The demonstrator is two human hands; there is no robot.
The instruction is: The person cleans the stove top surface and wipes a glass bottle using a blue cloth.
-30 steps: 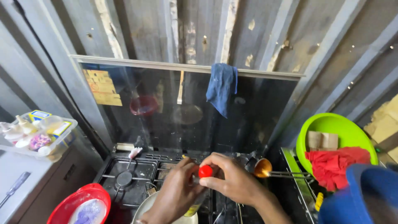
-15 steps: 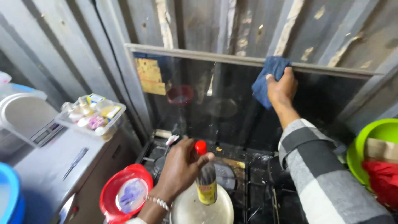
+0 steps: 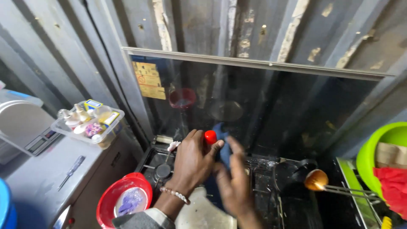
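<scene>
My left hand (image 3: 193, 163) is wrapped around a bottle whose red cap (image 3: 210, 137) sticks up above my fingers; the body of the bottle is hidden by the hand. My right hand (image 3: 234, 183), blurred by motion, is close against it on the right and holds a dark blue cloth (image 3: 223, 148) that hangs between the two hands, right beside the cap. Both hands are over the gas stove (image 3: 159, 163), in front of its raised black glass lid (image 3: 271, 106).
A red bowl (image 3: 111, 196) sits at the stove's front left and a white round plate (image 3: 203, 216) lies under my hands. A clear tray of small containers (image 3: 111, 124) and a screwdriver (image 3: 72, 171) are on the grey counter. A ladle (image 3: 317, 180), green basin (image 3: 383, 142) and red cloth (image 3: 394, 186) are on the right.
My right hand took the blue cloth off the top of the glass lid and brought it down to the bottle. The left hand still holds the bottle, now a little higher and nearer the lid.
</scene>
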